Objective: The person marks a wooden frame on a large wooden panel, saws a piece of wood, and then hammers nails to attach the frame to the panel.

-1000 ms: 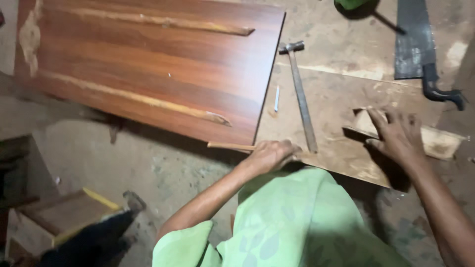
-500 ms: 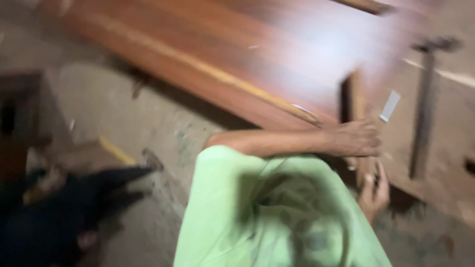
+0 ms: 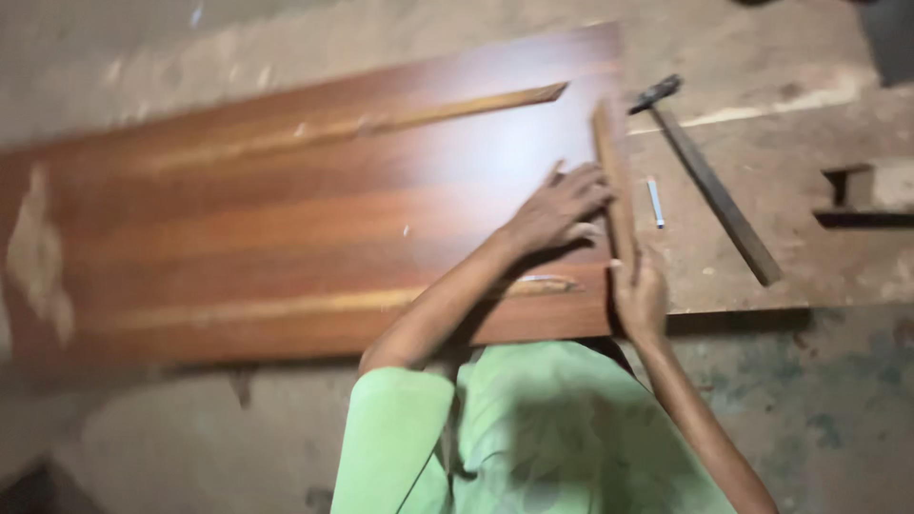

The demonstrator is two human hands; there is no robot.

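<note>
**Strip held along the panel's right edge**

A thin wooden strip (image 3: pixel 612 181) lay along the right edge of the reddish panel (image 3: pixel 286 228), running from twelve to six o'clock. The left hand (image 3: pixel 560 207) pressed down with fingers spread, touching the strip from its nine o'clock side. The right hand (image 3: pixel 640 297) was closed around the strip's near end, at the panel's lower right corner. At three o'clock from the strip, on the plywood board (image 3: pixel 809 257), a small white piece (image 3: pixel 655 202) lay just beside the edge, with a hammer (image 3: pixel 709 181) a little further out. The panel's broad face stretched open toward nine o'clock; bare floor (image 3: pixel 190 438) lay below its near edge.
</note>
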